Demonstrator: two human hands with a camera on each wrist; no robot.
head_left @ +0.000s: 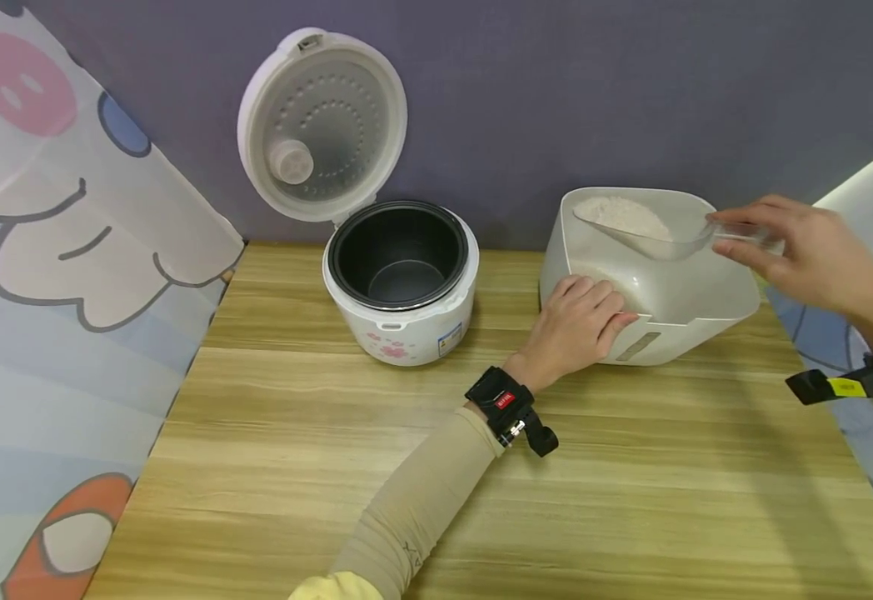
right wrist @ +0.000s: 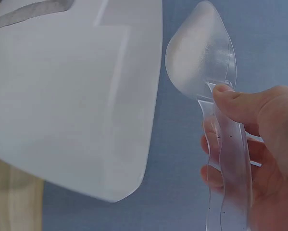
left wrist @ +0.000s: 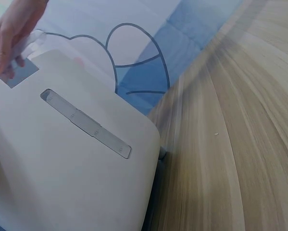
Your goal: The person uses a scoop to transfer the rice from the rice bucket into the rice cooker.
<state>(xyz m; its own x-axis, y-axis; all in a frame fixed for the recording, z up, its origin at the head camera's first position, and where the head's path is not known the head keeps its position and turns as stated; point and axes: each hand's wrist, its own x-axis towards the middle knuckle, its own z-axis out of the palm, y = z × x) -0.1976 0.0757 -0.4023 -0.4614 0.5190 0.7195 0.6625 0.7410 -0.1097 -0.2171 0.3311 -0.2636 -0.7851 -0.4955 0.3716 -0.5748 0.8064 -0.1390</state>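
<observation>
A white rice bin [head_left: 695, 337] stands open on the table, with some rice low inside it. My left hand [head_left: 577, 323] grips its front rim, fingers bent over the edge and thumb outside. Above the bin's opening, my right hand [head_left: 819, 250] holds a clear plastic scoop [head_left: 687, 249] by the handle. A heap of white rice [head_left: 624, 217] fills the scoop's bowl. In the right wrist view the thumb presses on top of the scoop handle [right wrist: 235, 159] while the other fingers wrap beneath it.
Left of the bin sits a white rice cooker [head_left: 421, 337], its lid [head_left: 331, 125] raised and its dark inner pot [head_left: 406, 283] showing no contents. A dark wall panel [head_left: 496, 100] rises behind. Cartoon-printed sheets [head_left: 77, 225] flank the wooden table [head_left: 286, 467].
</observation>
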